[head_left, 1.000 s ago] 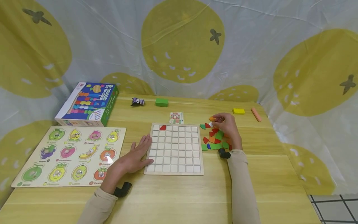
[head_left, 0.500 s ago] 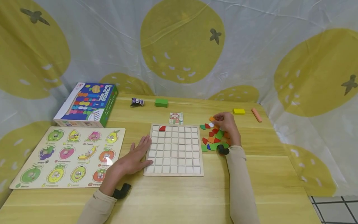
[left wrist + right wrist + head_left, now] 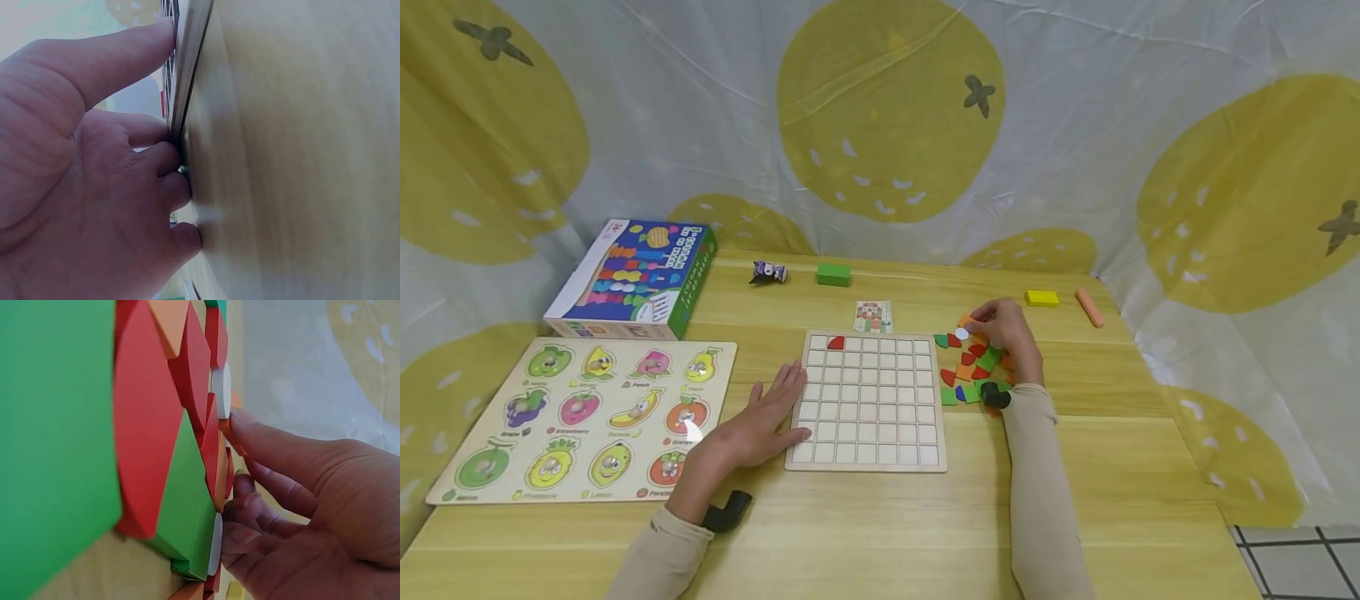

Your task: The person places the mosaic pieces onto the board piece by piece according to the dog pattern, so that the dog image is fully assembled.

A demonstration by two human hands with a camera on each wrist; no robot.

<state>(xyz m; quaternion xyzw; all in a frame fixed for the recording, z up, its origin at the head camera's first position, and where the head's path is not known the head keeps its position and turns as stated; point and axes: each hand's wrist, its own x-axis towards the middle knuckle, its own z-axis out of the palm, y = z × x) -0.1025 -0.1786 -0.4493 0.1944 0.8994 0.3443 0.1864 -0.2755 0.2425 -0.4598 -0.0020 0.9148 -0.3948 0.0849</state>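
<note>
A pale wooden grid board (image 3: 867, 467) lies mid-table, with a red quarter-round piece (image 3: 836, 343) in its top row. My left hand (image 3: 765, 421) rests at the board's left side, fingers extended. In the left wrist view the thumb lies over the board's edge (image 3: 189, 69). My right hand (image 3: 1009, 327) is at the far end of a heap of coloured pieces, fingers bent. Its thumb tip is right at a white disc (image 3: 221, 394) and an orange piece (image 3: 232, 436); I cannot tell whether it pinches the latter. Green (image 3: 990, 359) and red (image 3: 144, 419) pieces lie nearby.
A small pattern card (image 3: 873, 317) lies behind the board. Left are a fruit puzzle board (image 3: 617, 417) and a toy box (image 3: 647, 271). Along the back sit a small figure (image 3: 768, 272), a green block (image 3: 833, 274), a yellow block (image 3: 1042, 297) and an orange stick (image 3: 1089, 307).
My right hand has shifted slightly left, and the white disc and an orange piece beside it have moved a little left too. My left hand stays at the board's edge.
</note>
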